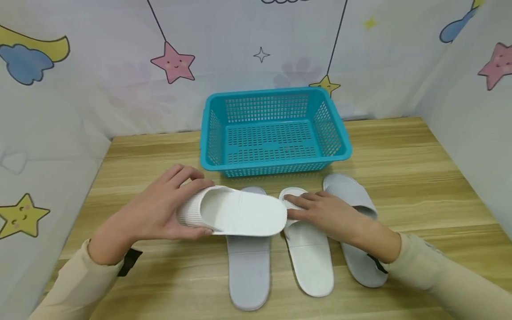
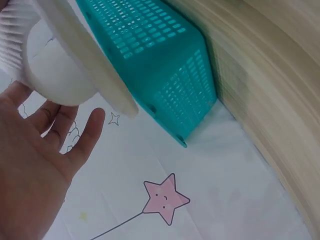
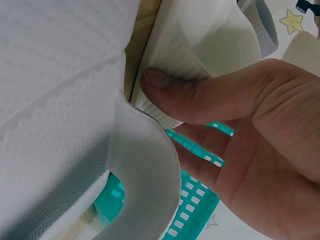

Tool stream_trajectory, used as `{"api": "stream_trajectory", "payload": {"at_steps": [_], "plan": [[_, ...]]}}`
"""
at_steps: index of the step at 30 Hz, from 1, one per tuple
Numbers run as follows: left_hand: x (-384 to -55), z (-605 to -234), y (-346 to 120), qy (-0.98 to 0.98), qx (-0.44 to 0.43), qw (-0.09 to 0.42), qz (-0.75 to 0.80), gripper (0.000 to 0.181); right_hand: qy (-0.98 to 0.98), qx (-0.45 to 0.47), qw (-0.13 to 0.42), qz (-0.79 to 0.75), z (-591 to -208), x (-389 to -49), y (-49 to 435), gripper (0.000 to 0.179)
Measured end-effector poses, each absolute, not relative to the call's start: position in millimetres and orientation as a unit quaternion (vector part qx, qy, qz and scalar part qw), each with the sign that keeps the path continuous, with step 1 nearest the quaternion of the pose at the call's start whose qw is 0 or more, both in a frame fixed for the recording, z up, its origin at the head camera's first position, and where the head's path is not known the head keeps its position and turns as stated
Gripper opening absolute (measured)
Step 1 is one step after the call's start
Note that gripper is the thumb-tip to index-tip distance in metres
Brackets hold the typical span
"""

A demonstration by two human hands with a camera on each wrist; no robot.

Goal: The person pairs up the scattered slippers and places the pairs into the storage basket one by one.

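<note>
My left hand (image 1: 168,206) grips a white slipper (image 1: 256,215) round its ribbed strap, thumb on the near side and fingers on the far side. That slipper is raised, its heel pointing right, and hides the upper part of a grey slipper (image 1: 249,275) on the table. My right hand (image 1: 330,215) holds a second white slipper (image 1: 308,260) by the strap end; in the right wrist view the thumb lies on the ribbed strap (image 3: 172,52). Another grey slipper (image 1: 365,264) lies to its right, partly under my right forearm.
A blue-green plastic basket (image 1: 276,164) with perforated walls stands behind the slippers, nothing inside it. The wooden table (image 1: 412,186) meets a white cloth backdrop (image 1: 120,80) printed with stars at the back and both sides.
</note>
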State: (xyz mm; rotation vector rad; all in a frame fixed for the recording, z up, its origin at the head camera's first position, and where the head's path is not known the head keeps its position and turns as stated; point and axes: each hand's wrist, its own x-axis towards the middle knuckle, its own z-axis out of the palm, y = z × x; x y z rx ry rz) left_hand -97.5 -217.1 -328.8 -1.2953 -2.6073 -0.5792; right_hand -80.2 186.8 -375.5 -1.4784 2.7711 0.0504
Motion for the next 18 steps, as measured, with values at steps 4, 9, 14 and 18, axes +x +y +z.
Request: {"api": "stream_trajectory", "payload": {"at_steps": [4, 9, 14, 18], "plan": [[-100, -328, -206, -0.864, -0.433, 0.127, -0.223, 0.084, 0.881, -0.473, -0.003, 0.016, -377, -80, 187, 0.063], [-101, -328, -194, -0.861, -0.426, 0.142, -0.24, 0.083, 0.879, -0.475, -0.013, 0.032, -380, -81, 188, 0.058], [-104, -326, -191, -0.851, -0.431, 0.167, -0.249, 0.079, 0.876, -0.482, -0.018, 0.017, -381, -83, 189, 0.067], [-105, -326, -188, -0.851, -0.433, 0.164, -0.247, 0.078, 0.872, -0.49, -0.004, 0.002, -379, -87, 193, 0.082]]}}
